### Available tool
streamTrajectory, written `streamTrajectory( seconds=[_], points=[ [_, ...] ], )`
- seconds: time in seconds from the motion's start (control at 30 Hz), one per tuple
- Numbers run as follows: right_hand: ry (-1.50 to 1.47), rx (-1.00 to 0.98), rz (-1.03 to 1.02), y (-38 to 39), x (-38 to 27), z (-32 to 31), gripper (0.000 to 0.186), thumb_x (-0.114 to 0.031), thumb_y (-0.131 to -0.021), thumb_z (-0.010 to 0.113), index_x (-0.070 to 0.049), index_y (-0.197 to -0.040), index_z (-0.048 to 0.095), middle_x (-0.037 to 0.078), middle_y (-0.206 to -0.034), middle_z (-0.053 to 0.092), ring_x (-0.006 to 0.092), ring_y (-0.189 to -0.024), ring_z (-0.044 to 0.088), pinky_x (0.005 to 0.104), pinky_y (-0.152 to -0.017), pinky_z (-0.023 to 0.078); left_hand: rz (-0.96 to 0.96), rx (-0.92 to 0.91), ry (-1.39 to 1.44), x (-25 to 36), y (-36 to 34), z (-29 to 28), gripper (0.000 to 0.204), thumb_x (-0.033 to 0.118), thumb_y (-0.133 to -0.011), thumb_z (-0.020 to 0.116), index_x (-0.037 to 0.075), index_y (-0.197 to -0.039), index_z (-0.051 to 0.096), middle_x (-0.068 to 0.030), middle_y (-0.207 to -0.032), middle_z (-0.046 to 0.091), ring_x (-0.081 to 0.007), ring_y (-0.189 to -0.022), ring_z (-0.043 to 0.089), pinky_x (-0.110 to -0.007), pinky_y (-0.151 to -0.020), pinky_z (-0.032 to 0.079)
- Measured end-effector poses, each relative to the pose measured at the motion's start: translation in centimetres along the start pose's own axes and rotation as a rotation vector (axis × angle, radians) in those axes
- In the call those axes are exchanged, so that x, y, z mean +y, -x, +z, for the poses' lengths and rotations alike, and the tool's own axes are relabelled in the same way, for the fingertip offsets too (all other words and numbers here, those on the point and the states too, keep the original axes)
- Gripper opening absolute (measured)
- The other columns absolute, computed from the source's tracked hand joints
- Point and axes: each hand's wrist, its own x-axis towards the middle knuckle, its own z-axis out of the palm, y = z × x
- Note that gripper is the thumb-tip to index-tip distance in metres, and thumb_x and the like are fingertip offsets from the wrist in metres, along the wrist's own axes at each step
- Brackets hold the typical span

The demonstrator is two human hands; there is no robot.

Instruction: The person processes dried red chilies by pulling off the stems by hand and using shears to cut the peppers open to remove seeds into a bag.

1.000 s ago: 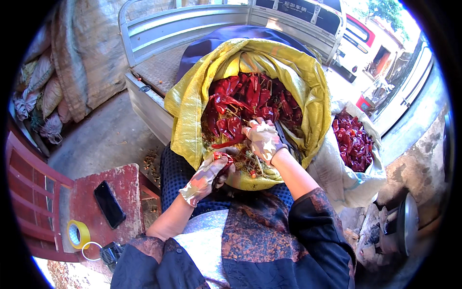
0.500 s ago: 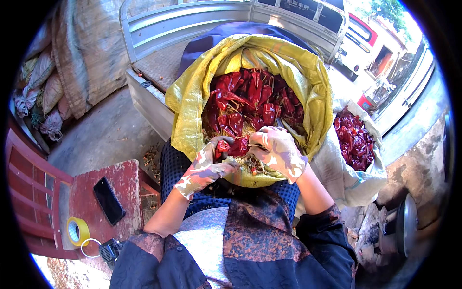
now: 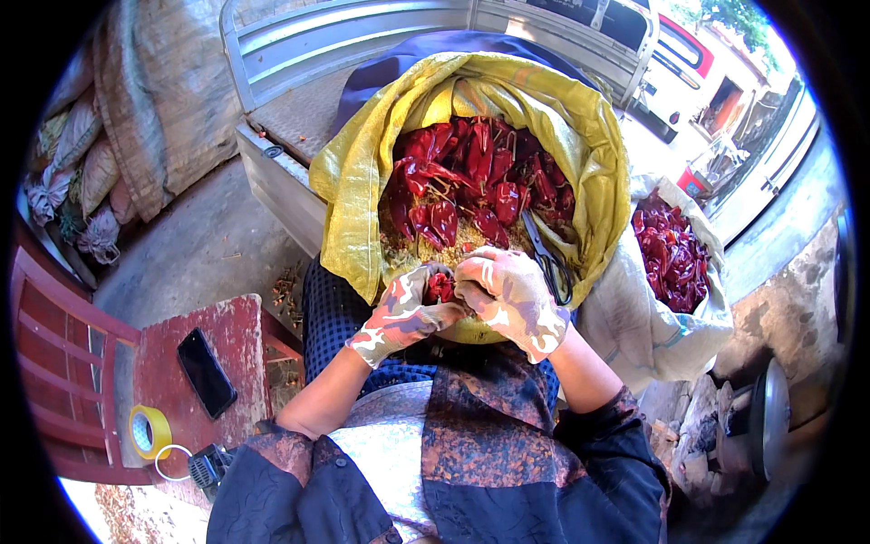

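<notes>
The left hand [image 3: 399, 313] has its fingers closed round one pepper [image 3: 440, 288] at the yellow sack's [image 3: 355, 204] near rim; the right hand's [image 3: 515, 295] fingers curl against it, their grip hidden; many peppers [image 3: 480, 172] lie beyond, unheld; the white sack [image 3: 625, 322] holds more; scissors [image 3: 547, 263] crowd the right hand; a phone [image 3: 207, 374] lies on the chair [image 3: 159, 354].

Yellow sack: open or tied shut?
Open. The yellow sack has its mouth spread wide, with red peppers plainly visible inside and no tie closing it.
</notes>
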Motion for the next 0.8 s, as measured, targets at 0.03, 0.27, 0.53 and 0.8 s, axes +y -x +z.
streamTrajectory(
  seconds=[0.03, 0.27, 0.53, 0.8],
  points=[
    [-0.036, -0.002, 0.015, 0.1, 0.1, 0.3, 0.009, -0.007, -0.07, 0.059, -0.006, -0.078, 0.06, 0.012, -0.078, 0.059, 0.0331, -0.075, 0.058, 0.0395, -0.064, 0.046, -0.032, -0.028, 0.156, 0.0, 0.1, 0.1, 0.033, 0.013, -0.076, 0.07, 0.003, -0.103, 0.056, -0.0035, -0.088, 0.061, -0.0115, -0.078, 0.056, -0.026, -0.072, 0.047],
    [-0.033, -0.108, 0.038, 0.8, -0.3, 0.1, 0.01, -0.011, -0.071, 0.06, -0.006, -0.079, 0.06, 0.012, -0.077, 0.059, 0.0319, -0.075, 0.059, 0.0385, -0.065, 0.047, -0.084, -0.054, 0.358, 0.5, 0.5, 1.4, 0.026, 0.006, -0.076, 0.067, 0.003, -0.1, 0.058, 0.0008, -0.083, 0.059, -0.0067, -0.072, 0.053, -0.022, -0.062, 0.044],
    [-0.253, -0.024, 0.145, 1.9, 0.7, 1.1, 0.009, -0.007, -0.074, 0.06, -0.003, -0.082, 0.062, 0.01, -0.07, 0.056, 0.0217, -0.066, 0.057, 0.031, -0.06, 0.045, -0.036, -0.18, 0.097, -1.3, 0.4, 0.0, 0.032, 0.025, -0.085, 0.058, -0.001, -0.105, 0.057, -0.0084, -0.086, 0.06, -0.018, -0.079, 0.056, -0.03, -0.073, 0.045],
    [-0.863, 0.017, 0.483, 3.4, 1.3, 2.0, 0.015, -0.014, -0.081, 0.063, 0.0, -0.086, 0.064, 0.002, -0.077, 0.062, 0.009, -0.073, 0.055, 0.0241, -0.067, 0.044, 0.104, -0.359, 0.179, -2.7, 0.5, -0.2, 0.034, 0.006, -0.093, 0.044, -0.005, -0.126, 0.042, -0.0114, -0.096, 0.054, -0.0095, -0.071, 0.047, -0.016, -0.054, 0.043]
  ],
)
